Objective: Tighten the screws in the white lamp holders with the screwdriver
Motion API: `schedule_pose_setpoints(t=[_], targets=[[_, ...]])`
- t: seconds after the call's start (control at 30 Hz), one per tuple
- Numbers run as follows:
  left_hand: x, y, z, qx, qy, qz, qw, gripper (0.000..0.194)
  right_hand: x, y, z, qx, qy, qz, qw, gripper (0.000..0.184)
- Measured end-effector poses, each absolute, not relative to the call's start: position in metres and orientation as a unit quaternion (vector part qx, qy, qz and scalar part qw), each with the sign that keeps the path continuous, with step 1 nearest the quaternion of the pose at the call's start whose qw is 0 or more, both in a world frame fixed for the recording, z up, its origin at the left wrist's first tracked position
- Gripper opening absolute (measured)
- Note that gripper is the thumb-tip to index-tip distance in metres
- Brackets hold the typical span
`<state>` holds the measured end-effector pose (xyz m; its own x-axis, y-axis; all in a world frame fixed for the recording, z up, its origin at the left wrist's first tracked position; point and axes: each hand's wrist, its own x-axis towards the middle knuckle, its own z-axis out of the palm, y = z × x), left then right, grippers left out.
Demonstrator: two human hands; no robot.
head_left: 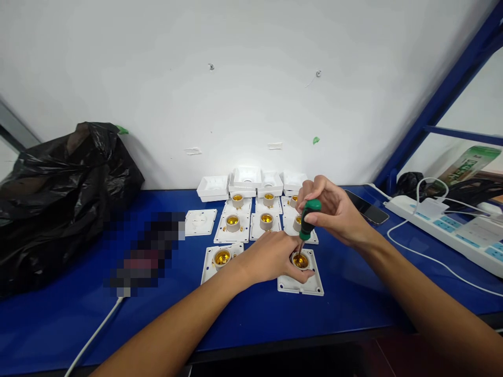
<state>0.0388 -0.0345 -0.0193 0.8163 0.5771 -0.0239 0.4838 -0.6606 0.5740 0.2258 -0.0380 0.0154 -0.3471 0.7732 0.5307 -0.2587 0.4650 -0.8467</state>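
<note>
My right hand (332, 212) is closed around the green and black handle of a screwdriver (308, 222). The screwdriver stands nearly upright, its tip inside the gold-coloured cup of a lamp holder (302, 261). My left hand (273, 256) grips the sides of this lamp holder, thumb at the front and fingers behind. The holder sits on a square white base plate (301, 286) lying on the blue table (251, 319). Whether the tip touches a screw is too small to tell. Just left, partly behind my left forearm, lies another lamp holder (222, 257) on its plate.
Behind my hands are rows of lamp holders (232, 222) on white plates, with white box covers (247, 178) stacked against the wall. A bare plate (200, 222) lies at their left. A black plastic bag (70, 199) fills the far left; a phone (367, 208) and power strip (448, 228) lie right.
</note>
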Motion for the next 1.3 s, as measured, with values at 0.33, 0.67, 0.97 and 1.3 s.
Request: schedule_pose_setpoints(t=[0.33,0.67,0.97,1.3], targets=[[0.039,-0.035,-0.020,0.914,0.284,0.083,0.278,0.049,0.239,-0.040,0.021,-0.122,-0.715,0.574,0.381,0.021],[0.038,-0.033,-0.021,0.909,0.294,0.073,0.286,0.047,0.237,-0.035,0.014,-0.158,-0.683,0.561,0.441,0.028],[0.038,-0.034,-0.019,0.916,0.285,0.071,0.273,0.045,0.233,-0.037,0.014,-0.157,-0.673,0.580,0.431,0.025],[0.039,-0.035,-0.020,0.913,0.293,0.072,0.274,0.047,0.231,-0.036,0.011,-0.159,-0.678,0.567,0.440,0.029]])
